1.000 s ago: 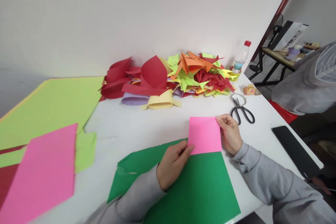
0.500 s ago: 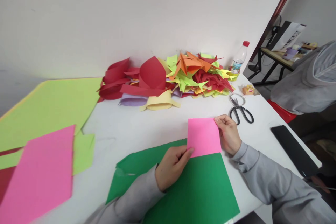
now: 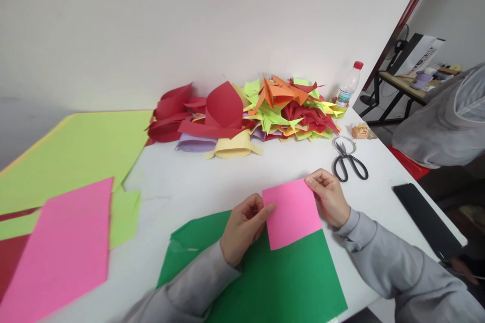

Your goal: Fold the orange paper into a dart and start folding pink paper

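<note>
Between my hands is a small square of pink paper (image 3: pixel 291 217), slightly turned, above a large green sheet (image 3: pixel 288 282). My left hand (image 3: pixel 244 227) pinches its left edge, thumb on top and fingers curled underneath. At the upper right corner, my right hand (image 3: pixel 329 196) grips the paper between thumb and fingers. Black-handled scissors (image 3: pixel 345 161) lie beyond my right hand, blades partly apart, their tips over a clear ring (image 3: pixel 350 142).
Folded paper shapes (image 3: pixel 284 108) are heaped along the wall beside red paper hats (image 3: pixel 223 108). A bottle (image 3: pixel 348 86) and a wrapped snack (image 3: pixel 360 131) stand behind. Pink (image 3: pixel 71 242) and lime sheets (image 3: pixel 94 146) lie left, a black phone-like slab (image 3: pixel 428 219) right. A grey-clothed person (image 3: pixel 439 116) sits nearby.
The pink square has tilted, its left side dropping toward me. My left hand has shifted from its lower left corner up along the left edge. My right hand keeps hold of the upper right corner.
</note>
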The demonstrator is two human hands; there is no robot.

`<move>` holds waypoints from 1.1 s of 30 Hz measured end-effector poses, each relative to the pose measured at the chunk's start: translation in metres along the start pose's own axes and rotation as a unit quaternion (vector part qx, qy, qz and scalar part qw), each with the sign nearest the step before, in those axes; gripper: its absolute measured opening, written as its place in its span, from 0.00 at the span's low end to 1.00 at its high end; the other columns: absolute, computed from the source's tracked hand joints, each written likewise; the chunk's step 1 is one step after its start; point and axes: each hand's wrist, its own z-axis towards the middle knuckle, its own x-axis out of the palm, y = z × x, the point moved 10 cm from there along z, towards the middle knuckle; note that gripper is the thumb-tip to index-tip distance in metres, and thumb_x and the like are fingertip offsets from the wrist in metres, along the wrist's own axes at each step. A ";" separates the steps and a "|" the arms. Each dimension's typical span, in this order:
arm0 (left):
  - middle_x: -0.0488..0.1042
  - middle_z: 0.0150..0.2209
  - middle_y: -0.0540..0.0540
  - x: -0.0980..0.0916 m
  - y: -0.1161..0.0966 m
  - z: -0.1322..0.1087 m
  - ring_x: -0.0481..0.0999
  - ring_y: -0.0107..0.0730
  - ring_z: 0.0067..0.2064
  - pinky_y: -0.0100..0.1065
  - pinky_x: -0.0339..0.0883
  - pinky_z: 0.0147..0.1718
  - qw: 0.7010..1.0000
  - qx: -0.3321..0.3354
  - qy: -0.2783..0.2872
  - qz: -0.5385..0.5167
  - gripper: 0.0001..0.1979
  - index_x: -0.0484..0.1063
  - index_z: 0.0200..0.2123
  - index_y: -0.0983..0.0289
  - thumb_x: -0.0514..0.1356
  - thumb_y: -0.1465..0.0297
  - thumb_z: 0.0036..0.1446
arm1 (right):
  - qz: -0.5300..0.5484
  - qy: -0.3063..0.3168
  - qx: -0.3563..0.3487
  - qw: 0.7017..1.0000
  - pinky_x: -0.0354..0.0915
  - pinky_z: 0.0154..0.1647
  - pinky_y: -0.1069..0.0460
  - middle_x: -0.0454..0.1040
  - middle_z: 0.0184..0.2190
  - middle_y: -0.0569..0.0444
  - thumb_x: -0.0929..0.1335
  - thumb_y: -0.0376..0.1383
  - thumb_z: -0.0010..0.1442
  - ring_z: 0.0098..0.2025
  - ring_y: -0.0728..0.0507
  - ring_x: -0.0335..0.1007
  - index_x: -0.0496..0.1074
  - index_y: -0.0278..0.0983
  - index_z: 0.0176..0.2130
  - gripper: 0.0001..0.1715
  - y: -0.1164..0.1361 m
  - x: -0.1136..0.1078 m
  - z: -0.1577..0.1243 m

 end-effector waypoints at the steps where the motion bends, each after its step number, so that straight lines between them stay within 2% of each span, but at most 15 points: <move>1: 0.58 0.13 0.40 0.001 0.000 0.000 0.53 0.18 0.13 0.24 0.44 0.11 1.000 -0.002 0.007 0.004 0.23 0.62 0.23 0.62 0.64 0.49 0.45 | -0.010 0.012 -0.003 1.000 0.57 0.25 0.56 0.70 0.20 0.60 0.77 0.44 0.45 0.22 0.52 0.61 0.71 0.36 0.25 0.17 -0.001 0.003 -0.002; 3: 0.62 0.16 0.43 0.004 0.001 -0.002 0.57 0.20 0.14 0.25 0.48 0.12 1.000 -0.005 0.022 0.021 0.23 0.67 0.28 0.64 0.63 0.48 0.47 | -0.036 0.033 -0.010 0.999 0.56 0.24 0.56 0.70 0.19 0.60 0.76 0.44 0.47 0.22 0.52 0.60 0.71 0.36 0.25 0.16 -0.002 0.008 -0.005; 5: 0.61 0.16 0.44 0.004 0.001 -0.004 0.58 0.21 0.16 0.25 0.49 0.13 0.999 -0.007 0.024 0.035 0.23 0.69 0.26 0.65 0.61 0.49 0.50 | -0.066 0.047 -0.016 0.997 0.54 0.23 0.56 0.68 0.18 0.60 0.76 0.45 0.48 0.20 0.53 0.58 0.71 0.36 0.25 0.17 -0.002 0.012 -0.008; 10: 0.55 0.17 0.43 0.005 -0.001 -0.005 0.55 0.20 0.18 0.26 0.47 0.15 0.999 -0.003 0.027 0.031 0.23 0.63 0.19 0.64 0.59 0.52 0.54 | -0.086 0.066 -0.012 0.994 0.54 0.22 0.56 0.67 0.17 0.60 0.76 0.47 0.47 0.20 0.53 0.57 0.72 0.36 0.25 0.18 0.000 0.017 -0.009; 17: 0.54 0.18 0.44 0.002 -0.002 -0.006 0.54 0.21 0.19 0.27 0.46 0.17 1.000 0.007 0.022 0.014 0.23 0.62 0.19 0.64 0.59 0.54 0.55 | -0.015 0.125 0.041 0.991 0.60 0.28 0.55 0.73 0.24 0.58 0.76 0.44 0.47 0.25 0.52 0.65 0.74 0.36 0.31 0.16 -0.011 0.025 -0.010; 33: 0.54 0.19 0.45 0.002 -0.007 -0.008 0.55 0.23 0.21 0.28 0.48 0.19 0.998 0.018 0.020 0.048 0.22 0.63 0.19 0.64 0.58 0.54 0.56 | -0.020 0.094 0.055 0.994 0.56 0.25 0.56 0.71 0.20 0.60 0.76 0.44 0.48 0.22 0.52 0.62 0.73 0.36 0.28 0.15 -0.017 0.018 -0.010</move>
